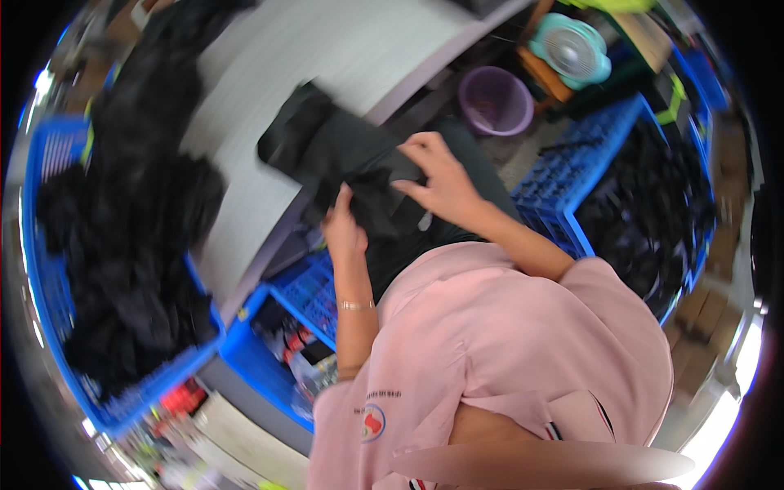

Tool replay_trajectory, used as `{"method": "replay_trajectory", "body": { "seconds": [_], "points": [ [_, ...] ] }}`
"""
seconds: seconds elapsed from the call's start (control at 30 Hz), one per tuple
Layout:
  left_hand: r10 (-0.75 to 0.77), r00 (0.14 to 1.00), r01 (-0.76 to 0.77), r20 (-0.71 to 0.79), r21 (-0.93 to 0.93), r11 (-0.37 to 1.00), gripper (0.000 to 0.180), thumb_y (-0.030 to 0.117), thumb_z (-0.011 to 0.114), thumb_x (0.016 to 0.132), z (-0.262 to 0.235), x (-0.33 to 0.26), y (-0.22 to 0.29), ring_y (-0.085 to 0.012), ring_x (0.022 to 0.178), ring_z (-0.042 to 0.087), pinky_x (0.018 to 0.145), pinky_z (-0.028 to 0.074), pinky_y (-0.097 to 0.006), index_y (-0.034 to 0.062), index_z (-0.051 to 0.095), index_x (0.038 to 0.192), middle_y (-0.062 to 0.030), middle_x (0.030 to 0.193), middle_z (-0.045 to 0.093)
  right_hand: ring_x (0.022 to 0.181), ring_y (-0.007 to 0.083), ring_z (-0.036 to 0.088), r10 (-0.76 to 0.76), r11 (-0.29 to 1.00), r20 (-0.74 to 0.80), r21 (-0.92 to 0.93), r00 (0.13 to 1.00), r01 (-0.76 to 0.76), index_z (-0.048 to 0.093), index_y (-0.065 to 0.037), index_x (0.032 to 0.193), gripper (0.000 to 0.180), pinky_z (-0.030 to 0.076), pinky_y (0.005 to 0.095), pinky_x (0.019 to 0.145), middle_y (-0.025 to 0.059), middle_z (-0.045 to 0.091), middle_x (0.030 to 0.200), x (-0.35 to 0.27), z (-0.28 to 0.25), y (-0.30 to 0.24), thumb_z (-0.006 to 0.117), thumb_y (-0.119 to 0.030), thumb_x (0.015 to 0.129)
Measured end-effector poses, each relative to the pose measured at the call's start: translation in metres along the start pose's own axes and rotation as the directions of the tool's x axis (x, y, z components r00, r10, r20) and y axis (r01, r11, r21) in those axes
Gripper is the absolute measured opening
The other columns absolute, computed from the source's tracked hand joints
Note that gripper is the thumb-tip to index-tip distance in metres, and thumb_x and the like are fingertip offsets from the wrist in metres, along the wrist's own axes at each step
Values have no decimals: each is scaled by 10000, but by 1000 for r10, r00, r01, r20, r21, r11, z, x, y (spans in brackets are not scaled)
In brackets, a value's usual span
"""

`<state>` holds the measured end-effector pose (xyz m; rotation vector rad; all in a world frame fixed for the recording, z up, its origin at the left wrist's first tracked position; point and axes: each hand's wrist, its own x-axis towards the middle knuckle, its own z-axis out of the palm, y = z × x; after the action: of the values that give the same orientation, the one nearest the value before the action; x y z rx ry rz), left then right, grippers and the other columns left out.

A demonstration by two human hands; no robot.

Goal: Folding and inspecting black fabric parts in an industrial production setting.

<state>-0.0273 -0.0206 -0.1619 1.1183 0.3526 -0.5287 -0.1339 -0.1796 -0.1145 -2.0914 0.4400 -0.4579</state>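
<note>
A black piece of fabric (314, 135), blurred by motion, lies partly on the edge of the pale table and reaches toward my lap. My left hand (346, 230) is closed on its near edge, thumb on top and the other fingers mostly hidden. Over the cloth's right part hovers or rests my right hand (445, 184), its thumb and fingers apart. Whether the fingertips touch the cloth I cannot tell. Dark trousers beneath blend with the fabric.
Black cloth heaps fill a blue crate (214, 331) at the left and spill over the table (269, 49). Another blue crate (572, 224) of dark pieces stands right. A blue bin (249, 359) sits below the table, near a purple bucket (496, 102) and turquoise fan (570, 51).
</note>
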Motion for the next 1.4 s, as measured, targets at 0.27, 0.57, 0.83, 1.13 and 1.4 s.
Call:
{"method": "replay_trajectory", "body": {
  "seconds": [0.27, 0.57, 0.83, 1.13, 1.4],
  "points": [
    [-68, 941, 72, 333, 0, 997, 376, 130, 694, 926, -6, -20, -9, -227, 1144, 610, 1027, 483, -373, -29, 606, 1255, -124, 1269, 637, 905, 192, 609, 411, 795, -54, 510, 910, -329, 680, 1, 932, 261, 492, 331, 801, 88, 625, 977, 5, -17, 47, 788, -22, 696],
    [206, 871, -365, 446, 308, 878, 393, 171, 743, 893, 39, -69, -23, -188, 1001, 660, 896, 537, -326, -43, 634, 1203, -97, 1184, 674, 726, 156, 591, 408, 810, -329, 561, 852, -171, 677, -6, 965, 249, 467, 332, 626, 66, 642, 817, -40, -29, 79, 747, -12, 726],
    [-137, 887, 11, 441, 276, 961, 368, 196, 698, 939, 63, -91, -37, -189, 985, 666, 873, 553, -322, -39, 633, 1215, -86, 1181, 676, 731, 81, 535, 610, 287, -7, 934, 793, -213, 689, -111, 1172, 277, 398, 246, 579, -14, 646, 908, -110, -64, 82, 658, -62, 901],
    [-332, 590, -235, 736, 550, 801, 539, 221, 517, 1035, 74, -122, -48, -332, 1240, 563, 913, 546, -379, 14, 335, 1498, -223, 1495, 412, 686, 136, 552, 741, 642, -670, 730, 56, 233, 680, -115, 1062, 183, 436, 317, 520, 12, 611, 851, -309, -251, 188, 693, -115, 879],
    [-430, 726, -98, 536, 700, 707, 466, 251, 576, 1011, 17, -72, -64, -275, 1179, 601, 884, 551, -367, 12, 478, 1399, -170, 1401, 536, 860, 207, 663, 411, 893, -707, 439, -575, 99, 686, -126, 1099, 221, 533, 382, 664, 7, 691, 971, -549, -359, 154, 734, -139, 884]
  ]
}}
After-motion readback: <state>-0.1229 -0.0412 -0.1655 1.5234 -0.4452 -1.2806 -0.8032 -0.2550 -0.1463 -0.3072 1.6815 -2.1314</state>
